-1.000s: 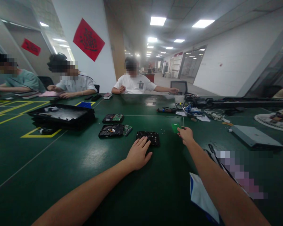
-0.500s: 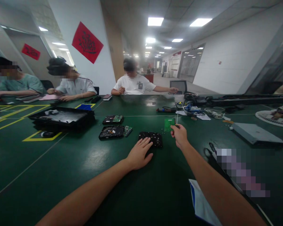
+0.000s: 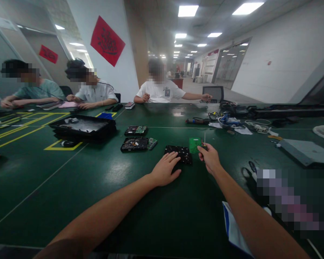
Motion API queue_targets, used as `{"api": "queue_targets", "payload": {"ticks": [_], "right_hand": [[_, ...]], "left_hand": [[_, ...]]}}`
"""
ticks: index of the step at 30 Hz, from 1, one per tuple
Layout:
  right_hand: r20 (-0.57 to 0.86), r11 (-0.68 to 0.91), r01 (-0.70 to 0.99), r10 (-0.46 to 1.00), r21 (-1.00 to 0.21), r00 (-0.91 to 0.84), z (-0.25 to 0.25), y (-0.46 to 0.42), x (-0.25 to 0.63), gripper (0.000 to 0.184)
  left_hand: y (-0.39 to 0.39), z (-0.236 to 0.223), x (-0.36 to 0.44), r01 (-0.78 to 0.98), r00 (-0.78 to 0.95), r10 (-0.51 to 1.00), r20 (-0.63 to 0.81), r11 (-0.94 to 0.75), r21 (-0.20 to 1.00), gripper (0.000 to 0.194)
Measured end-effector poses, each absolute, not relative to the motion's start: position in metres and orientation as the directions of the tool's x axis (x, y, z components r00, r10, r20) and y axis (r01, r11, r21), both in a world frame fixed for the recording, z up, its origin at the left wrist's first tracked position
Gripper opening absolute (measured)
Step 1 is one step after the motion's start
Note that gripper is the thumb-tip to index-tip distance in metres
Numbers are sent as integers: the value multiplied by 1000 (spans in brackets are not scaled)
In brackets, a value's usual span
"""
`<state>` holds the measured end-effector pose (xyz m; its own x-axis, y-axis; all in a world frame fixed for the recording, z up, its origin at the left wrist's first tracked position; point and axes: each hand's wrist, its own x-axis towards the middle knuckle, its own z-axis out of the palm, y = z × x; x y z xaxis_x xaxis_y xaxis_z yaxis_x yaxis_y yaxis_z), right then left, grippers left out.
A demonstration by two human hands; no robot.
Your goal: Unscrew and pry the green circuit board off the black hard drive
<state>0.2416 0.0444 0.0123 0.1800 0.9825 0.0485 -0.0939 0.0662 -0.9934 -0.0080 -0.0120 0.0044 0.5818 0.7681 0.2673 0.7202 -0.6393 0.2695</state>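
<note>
My left hand [image 3: 166,169] lies open with its fingertips flat on a black hard drive [image 3: 184,155], whose near-left part they cover. To the right of that drive, my right hand [image 3: 210,157] is closed on a green circuit board [image 3: 195,144], pinched at its right edge. In the same hand is a screwdriver [image 3: 205,139], its thin shaft pointing up and away. The board's left edge is close beside the drive; whether they touch I cannot tell. Farther left are an opened hard drive [image 3: 133,144] with a small circuit board [image 3: 152,143] beside it, and another drive [image 3: 135,130] behind.
A black tray [image 3: 83,127] stands at left. Tangled cables [image 3: 229,121] lie at the back right, near a grey metal box [image 3: 304,151]. A white and blue item [image 3: 233,230] is under my right forearm. Several people sit around the table, one person [image 3: 162,91] opposite.
The view has shifted, so the scene sits farther right. My right hand has brought the circuit board nearer to the hard drive and towards me. My left hand remains on the drive.
</note>
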Motion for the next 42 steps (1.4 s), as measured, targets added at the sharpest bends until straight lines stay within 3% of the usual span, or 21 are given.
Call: {"api": "queue_targets", "payload": {"ticks": [6,15,21,29,42], "right_hand": [[-38,-15,-192,992,-981,119,13,43,233,24],[-96,-99,-71,994,-993,-45,17,33,241,29],[-165,-160,42,973,-986,-159,27,26,248,59],[-107,-79,158,979,-984,-176,20,25,249,36],[-34,-15,146,991,-989,-129,9,32,250,36]], "left_hand": [[11,1,9,846,323,877,356,-437,307,75],[21,2,8,830,438,855,275,-503,240,89],[-6,6,11,826,445,844,299,-516,226,88],[-7,7,13,823,435,847,304,-512,247,89],[-4,7,10,804,466,838,283,-535,259,91]]}}
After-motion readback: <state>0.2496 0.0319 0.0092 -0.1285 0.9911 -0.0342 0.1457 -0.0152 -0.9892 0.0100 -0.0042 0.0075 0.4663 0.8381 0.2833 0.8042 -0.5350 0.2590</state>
